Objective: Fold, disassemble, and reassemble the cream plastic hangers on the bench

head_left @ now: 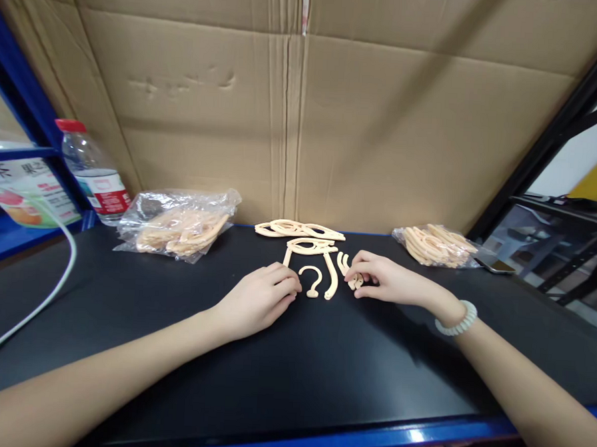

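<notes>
Both my hands rest on a black tabletop (291, 370) among small peach-coloured plastic parts. My right hand (383, 280) is closed in a pinch on a small curved peach piece (355, 280). My left hand (262, 298) lies with fingers curled, fingertips just left of a hook-shaped piece (311, 277), holding nothing that I can see. A long curved strip (332, 277) lies between the hands. Behind them sit flat looped parts (310, 246) and a small stack of the same (298, 230).
A clear bag of peach parts (178, 227) lies at the back left, another bag (435, 245) at the back right. A water bottle (93, 173), a white cable (49, 290), a cardboard wall (304, 117) and a phone (496, 264) surround the work area.
</notes>
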### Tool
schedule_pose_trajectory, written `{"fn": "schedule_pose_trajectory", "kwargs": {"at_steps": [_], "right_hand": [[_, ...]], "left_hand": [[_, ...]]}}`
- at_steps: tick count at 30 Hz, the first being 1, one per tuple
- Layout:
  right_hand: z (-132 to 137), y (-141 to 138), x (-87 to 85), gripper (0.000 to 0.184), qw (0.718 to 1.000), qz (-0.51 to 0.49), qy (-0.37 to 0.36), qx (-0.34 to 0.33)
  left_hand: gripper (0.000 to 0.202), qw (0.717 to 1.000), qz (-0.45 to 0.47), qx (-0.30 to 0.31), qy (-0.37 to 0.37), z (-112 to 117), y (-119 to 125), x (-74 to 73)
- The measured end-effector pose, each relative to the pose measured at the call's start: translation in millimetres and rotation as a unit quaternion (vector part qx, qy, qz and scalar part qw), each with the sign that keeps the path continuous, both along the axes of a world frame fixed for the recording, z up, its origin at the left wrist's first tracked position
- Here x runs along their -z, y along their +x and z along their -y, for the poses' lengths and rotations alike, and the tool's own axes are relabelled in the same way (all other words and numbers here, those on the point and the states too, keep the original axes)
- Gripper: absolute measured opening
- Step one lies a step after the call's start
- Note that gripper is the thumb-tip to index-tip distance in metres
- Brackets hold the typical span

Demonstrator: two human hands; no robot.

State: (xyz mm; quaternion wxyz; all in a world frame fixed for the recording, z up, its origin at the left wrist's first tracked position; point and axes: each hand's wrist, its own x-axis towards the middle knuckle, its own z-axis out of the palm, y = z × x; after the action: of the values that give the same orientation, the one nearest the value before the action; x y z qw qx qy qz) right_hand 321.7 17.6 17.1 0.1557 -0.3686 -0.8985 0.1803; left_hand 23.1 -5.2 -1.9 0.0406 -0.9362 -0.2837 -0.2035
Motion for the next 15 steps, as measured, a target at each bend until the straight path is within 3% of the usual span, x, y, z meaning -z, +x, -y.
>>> {"fn": "schedule_pose_trajectory", "kwargs": {"at_steps": [10, 15], "right_hand": [[-13.7, 9.4, 8.4, 0.012, 0.996, -0.001, 0.057, 0.07], [9.2, -18.2, 3.5, 0.023, 0.991, -0.027, 0.127, 0.012]], "left_hand": [[0.018, 1.0, -0.005, 0.008, 0.005, -0.2, -0.4, 0.7], [0.019, 1.0, 0.013, 0.016, -0.003, 3.6, 0.9, -0.8]]}}
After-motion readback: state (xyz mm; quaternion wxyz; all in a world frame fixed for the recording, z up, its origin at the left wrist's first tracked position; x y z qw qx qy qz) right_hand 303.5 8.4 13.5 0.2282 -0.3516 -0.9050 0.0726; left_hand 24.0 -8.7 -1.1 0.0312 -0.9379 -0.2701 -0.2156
